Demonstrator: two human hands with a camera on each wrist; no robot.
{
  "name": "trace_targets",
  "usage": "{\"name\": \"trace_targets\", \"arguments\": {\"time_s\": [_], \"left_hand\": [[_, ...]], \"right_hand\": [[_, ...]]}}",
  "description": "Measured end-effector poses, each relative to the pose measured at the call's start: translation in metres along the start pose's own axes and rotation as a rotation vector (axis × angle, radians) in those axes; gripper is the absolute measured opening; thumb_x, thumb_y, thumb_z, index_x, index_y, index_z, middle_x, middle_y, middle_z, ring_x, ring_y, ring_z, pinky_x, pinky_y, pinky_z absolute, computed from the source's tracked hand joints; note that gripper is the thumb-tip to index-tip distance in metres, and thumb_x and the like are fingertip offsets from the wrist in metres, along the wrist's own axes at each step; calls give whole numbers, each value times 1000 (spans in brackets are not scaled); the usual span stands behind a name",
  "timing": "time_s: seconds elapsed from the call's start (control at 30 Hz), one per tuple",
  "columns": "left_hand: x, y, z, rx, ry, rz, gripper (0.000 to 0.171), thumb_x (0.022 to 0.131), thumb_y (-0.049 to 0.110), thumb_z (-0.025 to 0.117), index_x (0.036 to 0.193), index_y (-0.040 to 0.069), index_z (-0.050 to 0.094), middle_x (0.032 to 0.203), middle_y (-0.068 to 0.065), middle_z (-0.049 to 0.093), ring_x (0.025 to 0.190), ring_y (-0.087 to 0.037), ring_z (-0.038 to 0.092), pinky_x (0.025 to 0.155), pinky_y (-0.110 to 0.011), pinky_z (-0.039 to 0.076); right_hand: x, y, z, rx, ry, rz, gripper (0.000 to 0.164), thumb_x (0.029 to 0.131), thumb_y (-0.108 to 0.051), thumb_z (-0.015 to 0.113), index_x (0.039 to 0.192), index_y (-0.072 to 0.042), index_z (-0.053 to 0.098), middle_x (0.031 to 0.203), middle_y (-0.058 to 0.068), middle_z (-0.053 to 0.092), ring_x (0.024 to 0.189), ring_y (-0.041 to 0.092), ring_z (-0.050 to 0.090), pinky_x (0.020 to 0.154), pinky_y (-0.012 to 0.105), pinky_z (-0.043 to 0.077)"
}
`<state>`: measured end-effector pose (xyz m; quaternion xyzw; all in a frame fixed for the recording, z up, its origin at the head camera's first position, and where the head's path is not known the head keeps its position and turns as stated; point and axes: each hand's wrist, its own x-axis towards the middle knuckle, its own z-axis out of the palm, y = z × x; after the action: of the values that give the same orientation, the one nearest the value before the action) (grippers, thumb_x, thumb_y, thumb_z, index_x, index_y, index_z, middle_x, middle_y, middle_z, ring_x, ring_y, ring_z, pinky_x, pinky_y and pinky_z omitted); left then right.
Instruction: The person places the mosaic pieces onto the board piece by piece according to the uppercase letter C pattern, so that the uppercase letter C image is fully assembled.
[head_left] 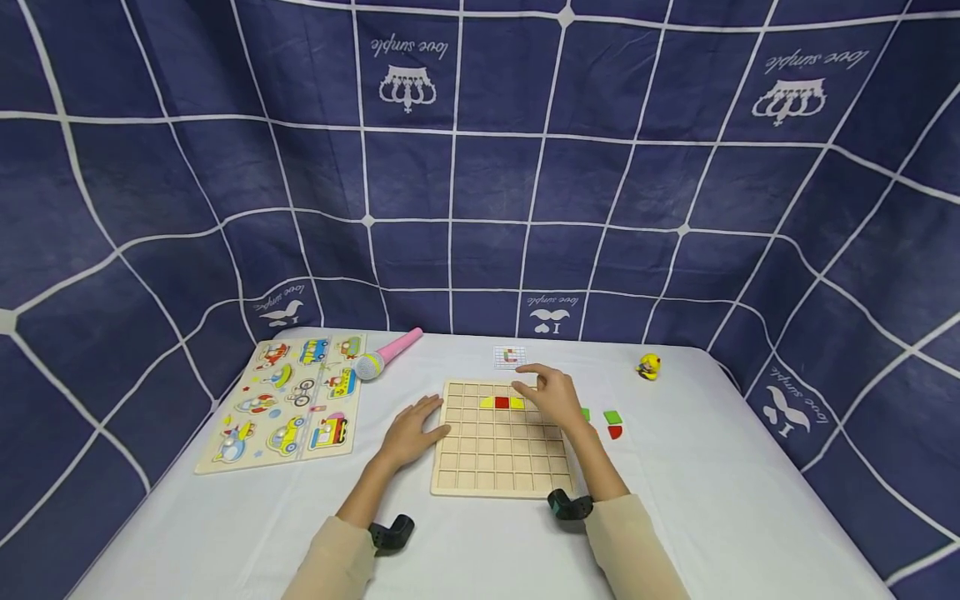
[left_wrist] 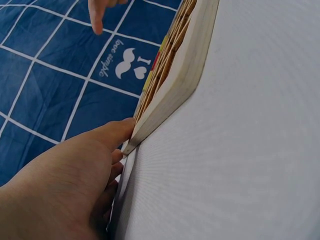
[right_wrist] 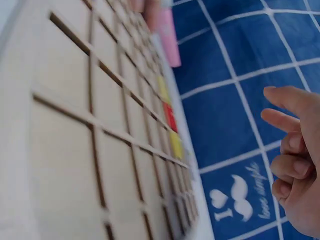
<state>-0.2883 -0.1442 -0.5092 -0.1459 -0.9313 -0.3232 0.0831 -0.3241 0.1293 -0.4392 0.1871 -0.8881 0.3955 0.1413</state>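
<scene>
Wooden grid board: lying flat on the white cloth [head_left: 465, 554], the wooden grid board [head_left: 498, 460] sits between the two hands, its raised rim framing rows of square cells.
Filled cells: in the second row from the far edge, a red square tile [head_left: 502, 402] stands between a left yellow tile [head_left: 487, 402] and a right yellow tile [head_left: 517, 402]; bare cells stretch from there to the near rim.
Left edge: the left hand [head_left: 408, 432] rests here, fingers reaching forward alongside the board and thumb set apart from them, its tip touching the rim.
Far right corner: the right hand [head_left: 555, 398] is raised over it, thumb and index finger held apart with a gap between their tips — nothing pinched — and the other fingers curled in.
Right edge: just beyond lie a green tile [head_left: 612, 417], a red quarter-round tile [head_left: 616, 432] and another green piece [head_left: 586, 413], partly hidden by the right hand.
Far edge: a small pattern card [head_left: 510, 357] lies a little way past it, across a strip of cloth.
Outer left: a pink toy microphone [head_left: 390, 354] angles by the vehicle puzzle board [head_left: 213, 467] — white cloth separates both from the grid.
Outer right: a yellow toy figure [head_left: 648, 367], well apart.
</scene>
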Motion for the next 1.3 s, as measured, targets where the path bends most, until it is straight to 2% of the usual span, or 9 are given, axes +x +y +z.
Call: {"name": "trace_targets", "arguments": {"time_s": [0.23,0.47,0.6,0.73,0.9,1.03,1.23,1.3], "left_hand": [[0,-1,0,-1,-8,-5,58,87,34,62,134,3,47,141,-12,42,134,-29,29,111,-44,18],[-2,-1,0,1,1,-4,58,87,34,62,133,3,47,140,-12,42,133,-28,30,111,-44,19],[-2,-1,0,-4,-2,-15,59,87,35,62,134,3,47,140,-11,42,134,-28,29,111,-43,18],[-2,0,-1,-8,3,-11,58,87,34,62,134,3,47,140,-11,42,134,-28,29,111,-43,18],[-2,0,-1,-3,-1,-2,59,87,34,62,134,2,47,140,-12,42,134,-28,29,111,-43,18],[-1,0,-2,0,0,-1,59,87,35,62,133,2,47,140,-12,42,134,-28,29,111,-43,18],[-1,0,-1,0,8,14,57,87,32,62,132,1,48,139,-14,43,132,-31,31,110,-46,20],[-1,1,-2,4,1,2,58,87,34,62,133,2,47,140,-13,42,133,-30,30,111,-45,19]], "right_hand": [[-15,27,-38,-31,44,46,30,83,-28,70,107,-12,69,49,-3,35,43,9,27,38,22,23],[-32,67,-71,51,68,194,30,82,-19,71,112,-11,67,51,-1,31,43,11,25,36,22,21],[-40,87,-84,45,36,263,31,82,-15,70,113,-9,66,51,-1,30,43,12,25,37,22,21],[-48,107,-92,18,-5,302,31,84,-14,68,114,-7,66,51,-2,30,45,12,25,40,23,21],[-58,126,-99,25,-42,392,32,86,-15,66,117,-8,65,55,-2,28,50,13,26,44,25,22],[-63,131,-101,41,-57,437,34,85,-17,66,118,-7,64,56,-1,31,51,14,28,45,25,23],[-65,134,-98,14,-91,449,30,86,-16,66,114,-7,66,59,0,34,55,15,32,49,26,27],[-65,135,-96,-7,-86,450,29,86,-16,65,114,-7,66,60,0,34,56,16,33,51,28,27]]}}
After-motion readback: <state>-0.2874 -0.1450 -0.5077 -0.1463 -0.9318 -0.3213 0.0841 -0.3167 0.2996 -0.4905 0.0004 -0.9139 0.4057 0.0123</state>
